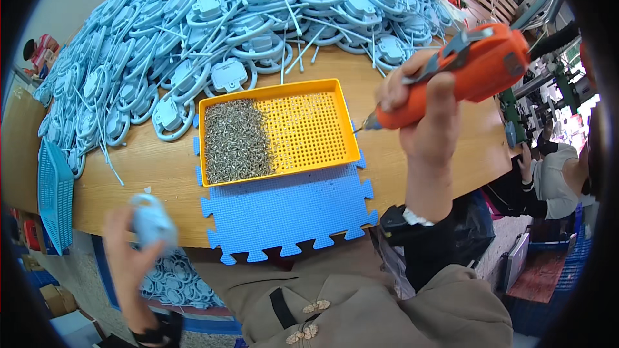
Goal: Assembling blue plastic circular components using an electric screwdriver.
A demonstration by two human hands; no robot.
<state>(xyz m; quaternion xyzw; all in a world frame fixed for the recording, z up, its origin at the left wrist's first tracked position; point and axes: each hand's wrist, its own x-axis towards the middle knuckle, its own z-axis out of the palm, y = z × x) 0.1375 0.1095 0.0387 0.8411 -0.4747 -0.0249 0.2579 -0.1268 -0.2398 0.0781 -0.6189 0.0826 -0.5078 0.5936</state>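
Note:
My left hand [126, 254], smeared by motion, holds a light blue plastic part [153, 222] over the table's front left edge. My right hand [431, 129] is wrapped round an orange electric screwdriver [483, 67]. The screwdriver's thin bit points left, close to the right wall of a yellow perforated tray [316, 135]. Small silver screws [235, 142] heap up in the tray's left half, and a scatter of them sits in holes toward its far right. Under the tray lies a blue foam mat [290, 212] with puzzle edges.
A large pile of light blue plastic parts [225, 74] covers the back and left of the wooden table [400, 180]. A blue basket [55, 193] leans at the left edge. More blue parts [177, 280] fill a container below. Another person [558, 180] sits at the right.

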